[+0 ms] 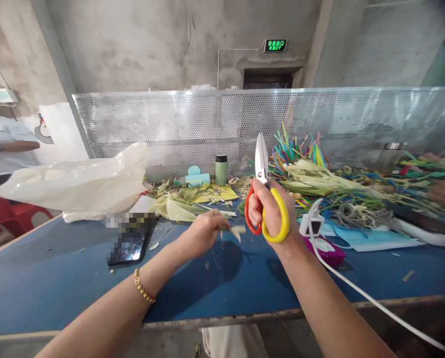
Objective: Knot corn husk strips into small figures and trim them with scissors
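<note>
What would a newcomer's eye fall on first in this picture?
Probably the scissors, one handle red and one yellow, held blades-up in the right hand near the view's centre. Next come the bright coloured strips behind them, before the perforated metal screen, and the large whitish plastic bag at the blue table's left. The left hand pinches a small pale husk piece left of the scissors.

Grey concrete wall point(133, 44), green exit sign point(275, 45), perforated metal screen point(163, 124), blue table point(51, 278)
</note>
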`<state>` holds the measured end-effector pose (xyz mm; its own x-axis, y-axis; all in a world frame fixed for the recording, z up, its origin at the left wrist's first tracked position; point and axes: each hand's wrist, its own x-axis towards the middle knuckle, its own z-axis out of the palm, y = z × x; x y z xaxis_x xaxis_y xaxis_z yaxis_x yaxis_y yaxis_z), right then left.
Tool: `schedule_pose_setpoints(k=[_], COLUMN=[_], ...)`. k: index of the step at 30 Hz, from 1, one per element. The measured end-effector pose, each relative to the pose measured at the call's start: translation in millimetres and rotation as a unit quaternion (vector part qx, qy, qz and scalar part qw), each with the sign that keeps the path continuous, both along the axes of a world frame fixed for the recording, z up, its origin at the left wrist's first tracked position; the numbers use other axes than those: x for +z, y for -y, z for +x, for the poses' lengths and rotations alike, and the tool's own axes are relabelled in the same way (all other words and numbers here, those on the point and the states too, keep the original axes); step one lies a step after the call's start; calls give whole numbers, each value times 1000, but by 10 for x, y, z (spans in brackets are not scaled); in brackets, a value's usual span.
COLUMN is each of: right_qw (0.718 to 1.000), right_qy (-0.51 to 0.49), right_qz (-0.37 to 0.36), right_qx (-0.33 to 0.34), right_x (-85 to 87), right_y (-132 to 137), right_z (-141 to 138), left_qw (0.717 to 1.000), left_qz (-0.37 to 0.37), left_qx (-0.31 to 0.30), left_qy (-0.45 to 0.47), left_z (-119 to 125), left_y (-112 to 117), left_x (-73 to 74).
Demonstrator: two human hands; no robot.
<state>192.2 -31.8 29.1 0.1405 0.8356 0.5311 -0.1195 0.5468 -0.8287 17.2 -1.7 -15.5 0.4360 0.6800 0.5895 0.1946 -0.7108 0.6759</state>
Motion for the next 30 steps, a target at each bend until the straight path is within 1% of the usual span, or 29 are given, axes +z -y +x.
schedule_pose_setpoints(k=[1, 2, 3, 4, 6, 7, 9, 11, 12, 15, 17, 20, 22, 24, 27, 30], right_qw=[1000, 1000, 999, 999, 996, 995, 990, 987, 987, 990, 990, 993, 995, 997, 999, 998], right_qy=[3, 11, 22, 36, 71, 88, 116, 136, 142, 141, 132, 111, 93, 72, 37, 8], right_qz=[-6, -13, -18, -20, -17, -12, -2, 3, 1, -11, -9, 3, 7, 5, -13, -33], right_qx=[-8, -16, -24, -32, -45, -54, -77, -85, -73, 7, 41, 50, 46, 37, 34, 52], right_x=[-5, -20, -44, -75, -148, -185, -247, -282, -288, -269, -238, -195, -180, -174, -163, -149], right_y=[-16, -35, -56, -81, -142, -176, -242, -285, -292, -245, -183, -115, -108, -119, -135, -133], right_z=[6, 8, 8, 6, 3, 2, -1, -11, -20, -61, -93, -120, -120, -110, -95, -87], left_qw=[999, 996, 990, 981, 951, 934, 909, 901, 902, 919, 931, 936, 933, 929, 930, 947], left_qz=[2, -18, -65, -126, -243, -286, -328, -332, -327, -304, -292, -295, -304, -312, -305, -250], left_qx=[39, 76, 98, 98, 58, 30, -11, -29, -36, -54, -64, -77, -72, -48, 17, 98], left_qy=[21, 48, 74, 108, 180, 212, 258, 279, 280, 247, 210, 177, 180, 192, 204, 174], left_z=[-8, -28, -54, -81, -121, -128, -121, -97, -86, -69, -67, -62, -57, -62, -100, -156], left_y=[-24, -50, -72, -89, -99, -93, -66, -34, -20, 7, 18, 47, 69, 72, 7, -101], left_x=[1, 12, 28, 48, 88, 105, 132, 145, 147, 131, 118, 123, 147, 167, 153, 102])
